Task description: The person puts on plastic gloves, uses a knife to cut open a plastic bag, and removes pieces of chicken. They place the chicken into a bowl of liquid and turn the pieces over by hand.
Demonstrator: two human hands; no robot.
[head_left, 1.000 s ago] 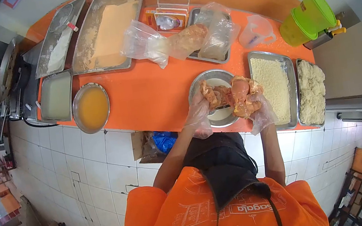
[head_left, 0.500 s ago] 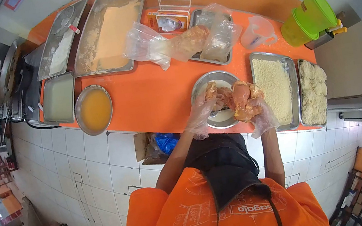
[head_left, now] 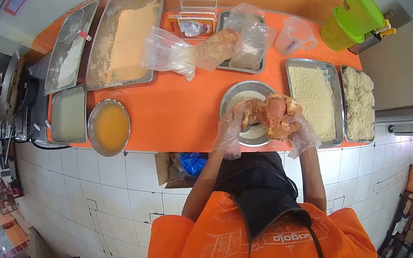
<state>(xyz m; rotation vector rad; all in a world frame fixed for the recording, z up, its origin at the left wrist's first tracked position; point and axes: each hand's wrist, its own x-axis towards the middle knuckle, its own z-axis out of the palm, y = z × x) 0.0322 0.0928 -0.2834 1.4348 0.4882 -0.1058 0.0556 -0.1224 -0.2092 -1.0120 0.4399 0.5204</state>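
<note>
My left hand point(head_left: 230, 130), in a clear plastic glove, is closed around reddish raw chicken pieces above a round metal bowl point(head_left: 230, 93) of whitish liquid. Larger raw chicken pieces point(head_left: 277, 108) are gripped by my right hand point(head_left: 299, 129), which wears a similar loose glove. The two clusters of meat touch or nearly touch over the right side of the bowl. Just right of my right hand stands a metal tray of pale crumbs point(head_left: 312, 98). Fingertips are partly hidden behind the meat.
A bowl of orange liquid point(head_left: 109, 127) and a tray of pale liquid point(head_left: 68, 115) stand left. Behind are a tray of orange powder point(head_left: 130, 41), a bagged lump of food point(head_left: 218, 49), a clear jug point(head_left: 294, 35) and green tubs point(head_left: 349, 25). Another crumb tray point(head_left: 358, 105) sits far right.
The chicken in my left hand has dipped slightly and tilted toward the pieces in my right hand. Both hands keep their hold, and the view has shifted a little.
</note>
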